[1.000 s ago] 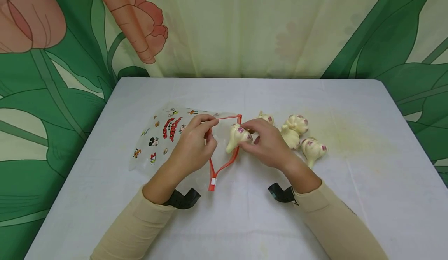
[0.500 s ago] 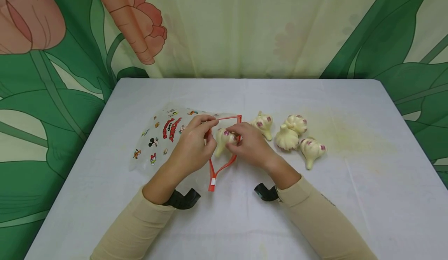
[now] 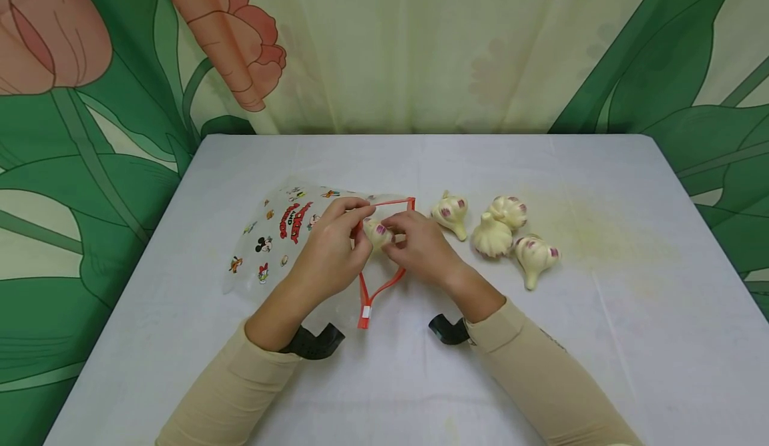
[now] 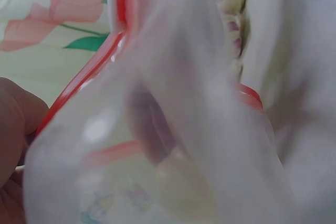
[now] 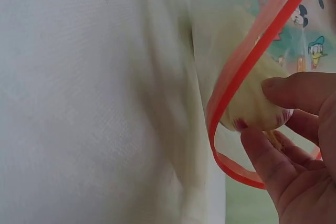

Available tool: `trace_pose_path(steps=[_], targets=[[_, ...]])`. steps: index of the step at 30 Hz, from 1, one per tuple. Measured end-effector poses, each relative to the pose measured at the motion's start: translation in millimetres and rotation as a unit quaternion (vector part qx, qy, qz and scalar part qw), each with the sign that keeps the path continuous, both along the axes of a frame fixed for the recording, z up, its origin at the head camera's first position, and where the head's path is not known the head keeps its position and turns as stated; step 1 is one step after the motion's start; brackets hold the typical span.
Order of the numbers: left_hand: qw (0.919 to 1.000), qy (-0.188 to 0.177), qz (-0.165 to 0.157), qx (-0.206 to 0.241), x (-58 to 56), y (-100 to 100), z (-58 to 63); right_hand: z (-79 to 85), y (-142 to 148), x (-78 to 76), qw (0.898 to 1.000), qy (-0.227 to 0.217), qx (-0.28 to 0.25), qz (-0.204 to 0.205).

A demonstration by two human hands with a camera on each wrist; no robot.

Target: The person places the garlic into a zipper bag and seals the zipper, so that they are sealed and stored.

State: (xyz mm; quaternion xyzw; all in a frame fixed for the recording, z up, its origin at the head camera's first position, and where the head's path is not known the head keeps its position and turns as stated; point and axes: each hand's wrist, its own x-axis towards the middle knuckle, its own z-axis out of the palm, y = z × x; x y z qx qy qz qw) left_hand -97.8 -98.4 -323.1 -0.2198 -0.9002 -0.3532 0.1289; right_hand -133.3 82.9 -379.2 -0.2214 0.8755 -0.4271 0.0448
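Your right hand (image 3: 422, 247) pinches a garlic bulb (image 5: 257, 100) between thumb and fingers, just inside the mouth of the clear printed bag (image 3: 273, 249). Your left hand (image 3: 336, 246) pinches the bag's red edge (image 5: 257, 53) (the left wrist view cuts that hand off, and hazy plastic blurs what lies behind). Four more bulbs (image 3: 537, 258) lie to the right on the white table (image 3: 601, 366), one partly hidden by its nearer neighbour.
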Motion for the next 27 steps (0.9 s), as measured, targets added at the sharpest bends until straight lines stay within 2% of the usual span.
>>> trace_pose_path(steps=[4,13,22,27], targets=[[1.0000,-0.003,0.000,0.001,0.2,-0.1,0.8,-2.9,-2.4,-0.2,1.000,0.003,-0.003,0.000],[1.0000,0.001,-0.004,0.002,0.6,-0.7,0.8,-4.7,-5.2,2.6,0.999,0.019,0.040,-0.003],[0.9999,0.008,-0.005,0.004,0.9,-0.1,0.6,-3.5,-6.0,4.6,0.999,-0.010,0.028,-0.032],[0.9998,0.014,-0.006,0.009,0.9,-0.1,-0.4,-3.5,-9.1,3.0,0.999,-0.023,0.030,-0.022]])
